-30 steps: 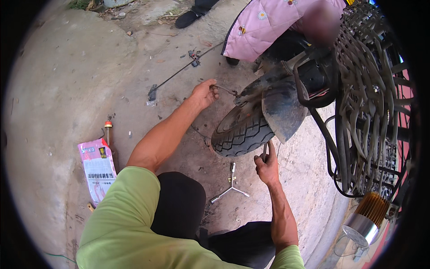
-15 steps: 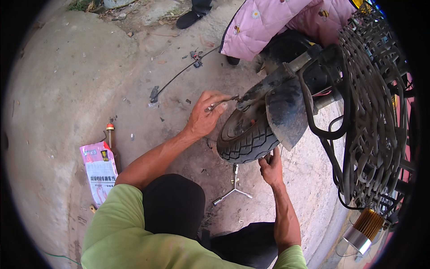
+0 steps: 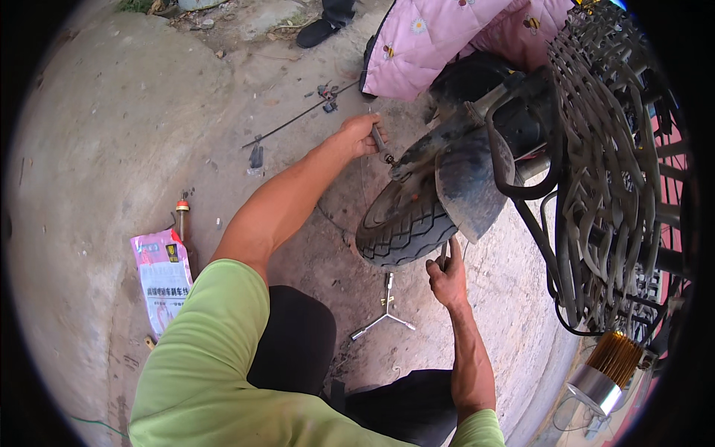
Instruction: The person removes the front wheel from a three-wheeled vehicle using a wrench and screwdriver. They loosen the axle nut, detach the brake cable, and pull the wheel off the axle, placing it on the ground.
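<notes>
My left hand [image 3: 362,135] is closed around the handle of a metal wrench [image 3: 380,141]. The wrench head sits at the axle end on the left side of a small wheel, below the fork. Treaded and black, the tyre [image 3: 410,237] hangs under a dirty, dark mudguard [image 3: 477,175]. On the wheel's other side my right hand [image 3: 448,281] is closed with fingers and thumb pinching a thin, dark piece like a metal shank [image 3: 445,255]. Its upper end is hidden behind the tyre and mudguard.
A three-armed socket wrench [image 3: 386,314] lies below the tyre. Left are a pink-and-white packet [image 3: 158,272] and a bottle with a red cap [image 3: 183,211]. A black cable [image 3: 294,119] lies beyond my left hand. A woven basket [image 3: 607,171] and pink quilted cover [image 3: 439,48] are on the vehicle.
My left hand has swung the wrench handle away from me, up and slightly right, with its head still at the axle. My right hand stays beside the tyre. The view has shifted slightly.
</notes>
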`<action>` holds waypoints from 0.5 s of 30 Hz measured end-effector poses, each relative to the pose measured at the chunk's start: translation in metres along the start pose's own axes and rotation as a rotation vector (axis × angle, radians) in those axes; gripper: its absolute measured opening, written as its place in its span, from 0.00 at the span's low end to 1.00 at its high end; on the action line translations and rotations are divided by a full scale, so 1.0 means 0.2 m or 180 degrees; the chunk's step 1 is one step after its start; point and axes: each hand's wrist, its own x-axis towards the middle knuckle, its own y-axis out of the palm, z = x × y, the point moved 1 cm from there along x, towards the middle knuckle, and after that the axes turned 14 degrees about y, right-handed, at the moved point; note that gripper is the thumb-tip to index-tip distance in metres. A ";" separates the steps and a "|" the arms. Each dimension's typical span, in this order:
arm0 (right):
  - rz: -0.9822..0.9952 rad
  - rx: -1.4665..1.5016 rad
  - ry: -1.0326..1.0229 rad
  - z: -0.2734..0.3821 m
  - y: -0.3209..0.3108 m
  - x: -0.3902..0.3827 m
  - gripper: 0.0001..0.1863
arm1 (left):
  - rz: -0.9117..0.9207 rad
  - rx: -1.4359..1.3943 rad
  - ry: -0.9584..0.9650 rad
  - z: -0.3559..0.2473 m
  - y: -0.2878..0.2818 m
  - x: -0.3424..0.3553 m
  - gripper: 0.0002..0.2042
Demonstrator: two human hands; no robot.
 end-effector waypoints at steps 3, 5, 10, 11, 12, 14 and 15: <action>-0.0031 0.0003 0.0108 0.03 0.01 -0.03 0.44 | -0.0424 -0.0773 0.0239 -0.03 -0.14 -0.03 0.10; -0.0088 -0.0023 0.0122 0.03 0.01 -0.04 0.43 | -0.0601 -0.0949 0.0463 -0.08 -0.22 -0.06 0.09; -0.0170 -0.0178 0.0146 0.02 0.00 -0.05 0.45 | 0.0764 0.0798 0.0960 -0.11 -0.19 -0.31 0.07; -0.0165 -0.0193 0.0137 0.02 0.00 -0.05 0.45 | 0.0952 0.0937 0.0908 -0.09 -0.19 -0.33 0.09; -0.0167 -0.0209 0.0138 0.02 0.00 -0.05 0.45 | 0.1150 0.1072 0.0848 -0.09 -0.17 -0.37 0.10; -0.0199 -0.0244 0.0131 0.03 -0.01 -0.04 0.45 | 0.1513 0.1267 0.0770 -0.08 -0.14 -0.40 0.17; -0.0226 -0.0267 0.0127 0.03 -0.01 -0.04 0.45 | 0.1574 0.1354 0.0757 -0.07 -0.11 -0.41 0.17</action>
